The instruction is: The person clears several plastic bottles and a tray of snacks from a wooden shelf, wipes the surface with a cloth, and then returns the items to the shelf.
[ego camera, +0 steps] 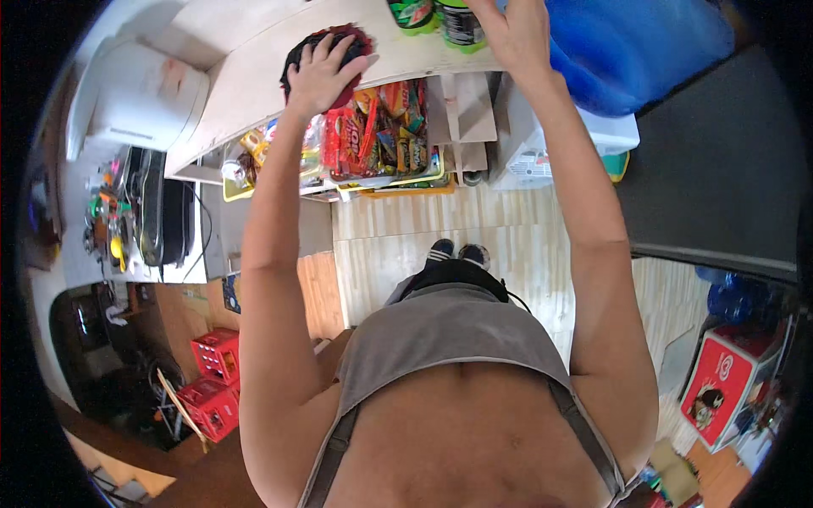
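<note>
My left hand [324, 73] presses down on a bunched black and dark red cloth [294, 63], its fingers spread and slightly bent over it. The cloth lies on a pale shelf top [254, 82], close to its front edge. My right hand [517, 38] is at the top rim of the view, beside a green bottle [462, 28] with a dark label. Its fingertips run out of the picture, so whether it grips the bottle cannot be told. A second green bottle [416, 16] stands just left of that one. The upper parts of both bottles are cut off.
Below the shelf top sit baskets [438, 168] of packaged snacks [381, 130]. A white bucket [149, 95] stands at left, a large blue container [635, 51] at upper right. A dark surface [711, 165] flanks my right arm. Red crates [213, 387] are at lower left.
</note>
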`<move>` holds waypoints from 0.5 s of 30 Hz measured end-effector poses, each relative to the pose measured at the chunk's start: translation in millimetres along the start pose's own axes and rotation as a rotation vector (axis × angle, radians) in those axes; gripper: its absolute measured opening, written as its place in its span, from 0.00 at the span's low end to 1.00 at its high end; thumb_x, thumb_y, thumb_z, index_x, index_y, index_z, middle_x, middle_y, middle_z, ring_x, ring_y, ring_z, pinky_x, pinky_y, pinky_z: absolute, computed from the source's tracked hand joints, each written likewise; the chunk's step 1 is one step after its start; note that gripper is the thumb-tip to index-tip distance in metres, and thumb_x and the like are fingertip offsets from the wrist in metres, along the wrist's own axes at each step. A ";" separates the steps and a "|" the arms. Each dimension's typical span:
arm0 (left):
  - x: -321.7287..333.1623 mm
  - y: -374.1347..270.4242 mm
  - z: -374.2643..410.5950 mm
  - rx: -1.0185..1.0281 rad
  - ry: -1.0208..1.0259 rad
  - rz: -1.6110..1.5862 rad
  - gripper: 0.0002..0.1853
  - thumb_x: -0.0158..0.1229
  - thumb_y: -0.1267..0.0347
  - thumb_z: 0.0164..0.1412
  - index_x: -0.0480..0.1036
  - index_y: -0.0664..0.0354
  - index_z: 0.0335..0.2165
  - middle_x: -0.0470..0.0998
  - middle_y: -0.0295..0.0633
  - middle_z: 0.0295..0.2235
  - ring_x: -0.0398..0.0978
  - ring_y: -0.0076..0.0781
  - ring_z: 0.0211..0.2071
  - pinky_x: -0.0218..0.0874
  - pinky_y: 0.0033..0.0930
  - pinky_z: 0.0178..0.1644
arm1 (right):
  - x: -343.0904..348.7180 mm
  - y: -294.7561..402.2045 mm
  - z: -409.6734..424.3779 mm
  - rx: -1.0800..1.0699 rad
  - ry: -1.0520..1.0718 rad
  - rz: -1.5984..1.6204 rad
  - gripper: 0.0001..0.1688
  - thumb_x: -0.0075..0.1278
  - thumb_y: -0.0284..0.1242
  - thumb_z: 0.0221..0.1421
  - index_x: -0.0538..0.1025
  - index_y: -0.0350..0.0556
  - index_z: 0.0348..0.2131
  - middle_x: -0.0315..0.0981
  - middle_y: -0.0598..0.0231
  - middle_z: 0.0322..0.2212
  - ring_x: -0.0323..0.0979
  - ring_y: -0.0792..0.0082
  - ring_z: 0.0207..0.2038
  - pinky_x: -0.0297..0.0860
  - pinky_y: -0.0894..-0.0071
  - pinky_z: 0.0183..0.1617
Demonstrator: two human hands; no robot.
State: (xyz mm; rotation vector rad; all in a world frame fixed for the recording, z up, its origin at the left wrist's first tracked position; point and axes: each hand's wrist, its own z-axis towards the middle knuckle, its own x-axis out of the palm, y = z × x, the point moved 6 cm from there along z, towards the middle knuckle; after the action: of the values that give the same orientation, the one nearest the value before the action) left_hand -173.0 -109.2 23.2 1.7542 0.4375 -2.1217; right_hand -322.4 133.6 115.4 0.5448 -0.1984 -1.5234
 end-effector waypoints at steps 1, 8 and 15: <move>3.2 7.7 0.3 0.012 0.012 -0.034 0.36 0.34 0.36 0.53 0.54 0.34 0.57 0.49 0.40 0.61 0.45 0.53 0.61 0.35 0.64 0.58 | -6.6 -4.9 -13.9 0.013 -0.011 0.037 0.24 0.55 0.29 0.46 0.65 0.44 0.43 0.70 0.53 0.33 0.69 0.58 0.36 0.65 0.66 0.40; -13.2 7.8 4.9 0.247 0.080 -0.180 0.25 0.38 0.58 0.60 0.60 0.45 0.55 0.58 0.40 0.56 0.53 0.44 0.57 0.39 0.42 0.60 | -4.2 -80.9 -286.9 0.562 0.421 -0.028 0.05 0.51 0.28 0.49 0.74 0.46 0.29 0.73 0.56 0.26 0.71 0.59 0.28 0.67 0.63 0.32; 0.2 43.8 8.1 0.014 0.015 -0.527 0.28 0.36 0.55 0.61 0.59 0.61 0.55 0.57 0.46 0.56 0.52 0.39 0.58 0.38 0.36 0.62 | 85.5 -188.1 -609.4 1.121 1.126 -0.240 0.17 0.43 0.24 0.47 0.70 0.49 0.41 0.70 0.58 0.38 0.68 0.56 0.43 0.67 0.54 0.43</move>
State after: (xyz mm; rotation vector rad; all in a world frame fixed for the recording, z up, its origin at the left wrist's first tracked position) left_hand -160.2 -151.9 23.9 1.8084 0.9828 -2.4537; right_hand -209.0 188.2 -515.6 2.2696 -0.0808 -0.9922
